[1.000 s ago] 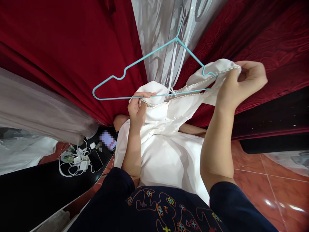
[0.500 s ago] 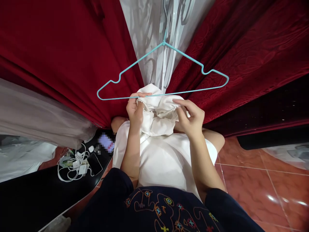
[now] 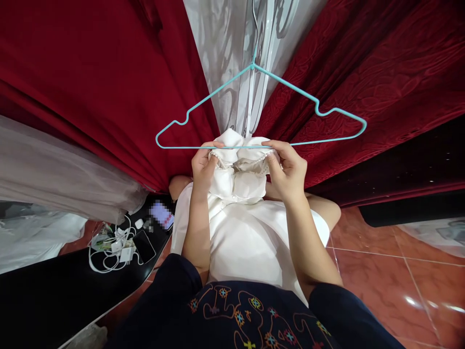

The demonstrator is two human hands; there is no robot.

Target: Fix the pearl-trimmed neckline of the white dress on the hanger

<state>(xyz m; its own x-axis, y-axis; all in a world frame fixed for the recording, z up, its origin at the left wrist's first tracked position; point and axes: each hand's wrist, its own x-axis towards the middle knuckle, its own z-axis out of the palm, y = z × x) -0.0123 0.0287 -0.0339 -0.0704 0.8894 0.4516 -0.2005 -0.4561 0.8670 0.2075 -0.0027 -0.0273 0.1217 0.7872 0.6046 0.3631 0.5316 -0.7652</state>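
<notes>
A white dress (image 3: 250, 242) with a beaded or pearl-like trim along its top edge lies over my lap. My left hand (image 3: 205, 167) pinches the left side of that edge, fingers over the bottom bar of a light blue hanger (image 3: 290, 87). On the other side, my right hand (image 3: 289, 169) grips the trimmed edge between thumb and fingers, also at the hanger's bottom bar. The bar runs across the gathered top of the dress. The hanger's metal hook points up and away from me.
Red curtains (image 3: 109, 87) hang on both sides, with white straps (image 3: 267, 63) and pale cloth between them. At the left, a black bench (image 3: 43, 295) bears a phone (image 3: 144, 246), tangled white cables (image 3: 105, 264) and chargers. Reddish floor tiles (image 3: 378, 271) show at the right.
My right hand has closed onto the hanger's bottom bar together with the dress edge. The hanger has shifted slightly right, and the dress top is held more evenly spread.
</notes>
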